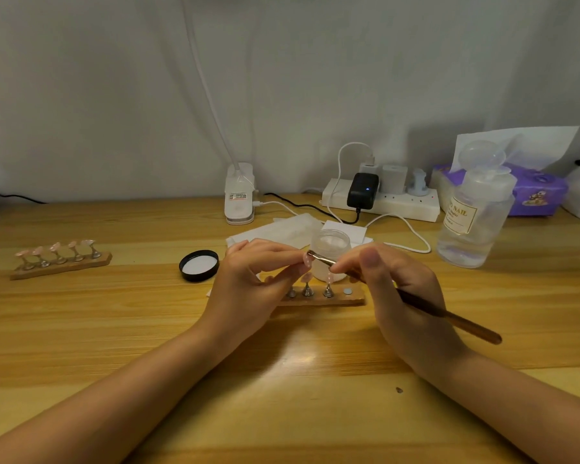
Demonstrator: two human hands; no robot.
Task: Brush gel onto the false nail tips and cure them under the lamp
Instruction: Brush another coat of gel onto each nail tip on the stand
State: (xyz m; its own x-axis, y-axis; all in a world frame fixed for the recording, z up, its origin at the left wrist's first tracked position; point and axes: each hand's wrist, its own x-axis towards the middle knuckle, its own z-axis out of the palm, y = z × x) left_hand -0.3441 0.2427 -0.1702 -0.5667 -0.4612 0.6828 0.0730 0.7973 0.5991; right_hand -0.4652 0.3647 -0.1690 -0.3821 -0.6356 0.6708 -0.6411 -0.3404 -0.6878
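My left hand (255,279) pinches a pale pink nail tip (307,260) on its small stand, lifted above the near wooden holder strip (355,299). My right hand (399,289) grips a brown-handled brush (449,318) like a pen, and its bristle end touches the held tip. Several metal stands with tips remain on the near strip, partly hidden by my left hand. Just behind the hands stands an open gel jar (330,249), with its black lid (199,265) lying to the left. A second strip (61,267) with several pink tips sits at the far left.
A white clip lamp (239,195) stands at the back centre of the wooden table. A power strip (382,199) with chargers and trailing cables lies behind the jar. A clear liquid bottle (472,222) and a purple tissue pack (536,192) stand at the right. White wipes (275,229) lie under the jar.
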